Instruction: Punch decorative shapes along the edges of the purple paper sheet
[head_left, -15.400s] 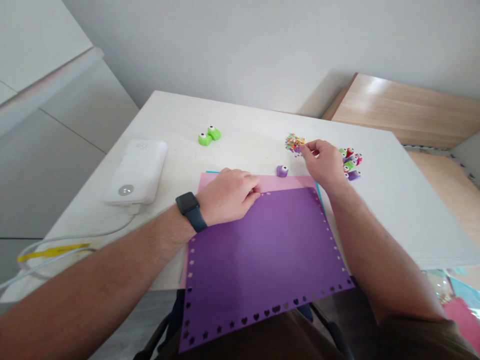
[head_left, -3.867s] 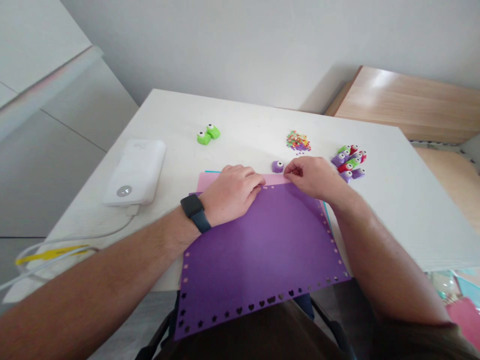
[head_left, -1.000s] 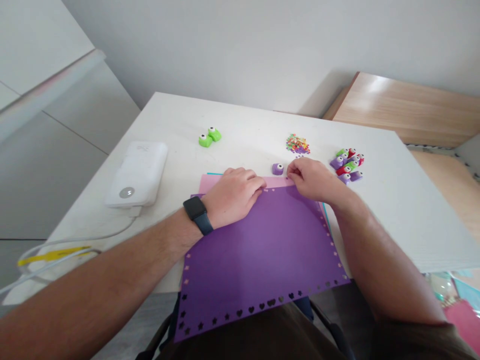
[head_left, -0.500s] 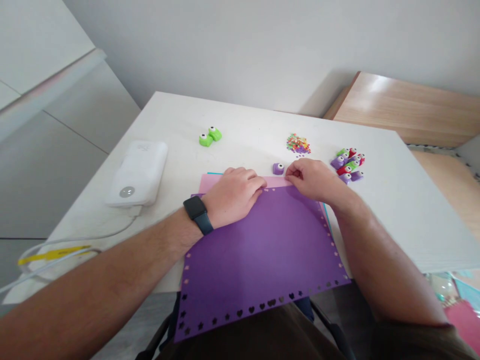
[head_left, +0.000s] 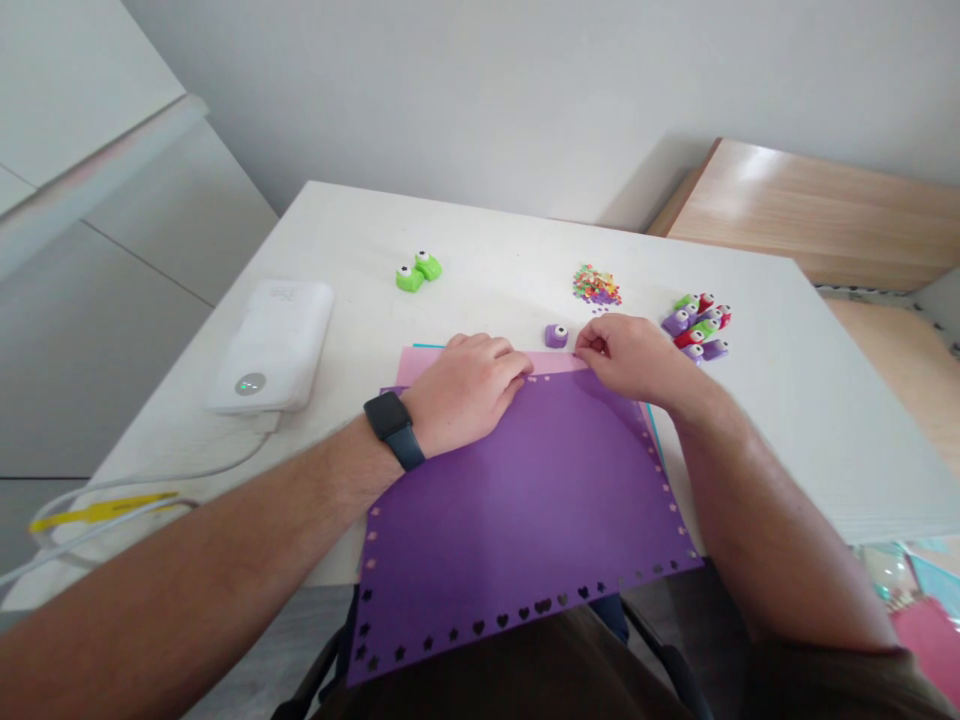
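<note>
A purple sheet of paper (head_left: 517,490) has small stars, hearts and other shapes punched along its edges. Its near edge hangs over the table front. Beneath it a pink sheet (head_left: 551,361) shows at the far side, with a sliver of blue paper at the edges. My left hand (head_left: 474,390) lies across the purple sheet's far left part, fingers slightly bent and pressing down. At the far right edge of that sheet, my right hand (head_left: 622,352) pinches thumb and forefinger together; what is between them is too small to tell. A purple craft punch (head_left: 556,336) stands just left of those fingertips.
Two green craft punches (head_left: 418,271) stand at the back left. A pile of colourful paper cutouts (head_left: 596,286) lies at the back, and several mixed punches (head_left: 697,327) cluster on the right. A white power bank (head_left: 274,345) with a cable occupies the table's left.
My right hand's fingertips have shifted slightly to the right, away from the purple punch. My left hand and the sheets stay in place.
</note>
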